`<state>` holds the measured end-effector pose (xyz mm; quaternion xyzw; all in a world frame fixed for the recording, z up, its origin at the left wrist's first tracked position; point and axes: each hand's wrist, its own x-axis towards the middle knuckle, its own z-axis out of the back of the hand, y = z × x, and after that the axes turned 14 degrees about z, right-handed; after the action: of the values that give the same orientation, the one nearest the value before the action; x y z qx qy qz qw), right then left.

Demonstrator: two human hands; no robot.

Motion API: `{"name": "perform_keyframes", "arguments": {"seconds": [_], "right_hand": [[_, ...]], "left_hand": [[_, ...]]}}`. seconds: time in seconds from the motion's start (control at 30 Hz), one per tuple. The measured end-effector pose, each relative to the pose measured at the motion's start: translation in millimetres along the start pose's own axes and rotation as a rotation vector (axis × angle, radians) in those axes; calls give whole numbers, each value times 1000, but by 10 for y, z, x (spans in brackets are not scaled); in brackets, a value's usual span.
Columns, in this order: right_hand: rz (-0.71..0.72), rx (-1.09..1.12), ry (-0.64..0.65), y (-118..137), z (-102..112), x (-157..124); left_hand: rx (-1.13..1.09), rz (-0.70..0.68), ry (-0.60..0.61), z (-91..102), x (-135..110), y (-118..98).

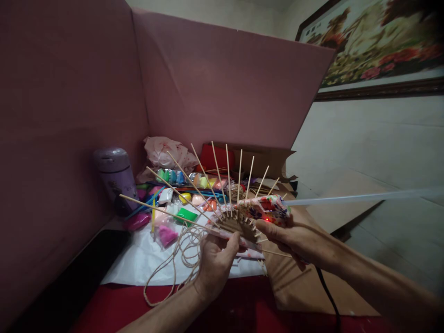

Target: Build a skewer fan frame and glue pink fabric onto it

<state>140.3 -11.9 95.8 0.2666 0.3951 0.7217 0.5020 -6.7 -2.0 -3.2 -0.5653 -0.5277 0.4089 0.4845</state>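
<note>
My left hand (215, 263) is closed around the base of a round cardboard piece (243, 225) with several wooden skewers (194, 187) fanning upward out of its rim. Jute twine (180, 254) trails from the piece in loose loops over the white paper. My right hand (298, 240) grips a floral-patterned hot glue gun (267, 209) with a red light lit, its nozzle against the cardboard piece. A clear glue stick (354, 198) juts from the gun's rear to the right, and its black cord (328, 296) hangs down.
A pink cardboard screen (208, 78) walls the back and left. A purple flask (116, 178) stands at left beside several coloured clay packets (180, 196) on white paper (138, 263). A brown cardboard box (274, 162) sits behind. A framed picture (378, 41) hangs at upper right.
</note>
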Motion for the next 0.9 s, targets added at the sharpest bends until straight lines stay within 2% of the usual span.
{"name": "perform_keyframes", "arguments": {"seconds": [0.2, 0.37, 0.5, 0.63, 0.9], "right_hand": [[31, 2, -66, 6, 15, -10], [31, 60, -111, -46, 21, -27], [3, 65, -90, -82, -7, -38], [4, 62, -81, -125, -29, -74], [-84, 52, -67, -188, -67, -227]], "left_hand": [[25, -18, 3, 22, 16, 16], [-88, 22, 25, 15, 26, -33], [-163, 92, 43, 20, 48, -84], [-228, 107, 40, 28, 84, -78], [-379, 60, -63, 59, 191, -32]]}}
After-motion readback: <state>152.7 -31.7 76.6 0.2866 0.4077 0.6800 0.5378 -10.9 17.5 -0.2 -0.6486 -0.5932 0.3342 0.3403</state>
